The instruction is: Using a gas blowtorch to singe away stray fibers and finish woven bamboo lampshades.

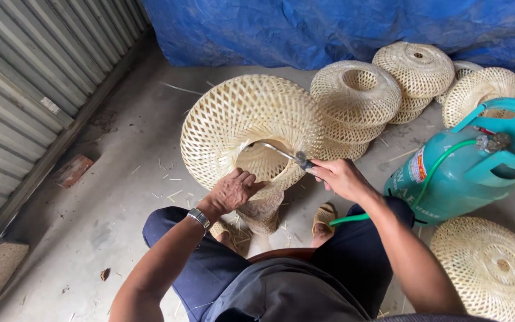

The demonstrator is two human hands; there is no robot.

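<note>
While our left hand grips the rim of the woven bamboo lampshade propped on the concrete floor, our right hand, closed around the gas torch, should sweep steadily, never lingering.

You have one view only, from the camera on your head, tilted steeply down and forward at your lap and the concrete floor. It sits close above the woven basket, which fills the middle. Behind the basket hangs a blue tarp; left of it runs a corrugated wall.
</note>
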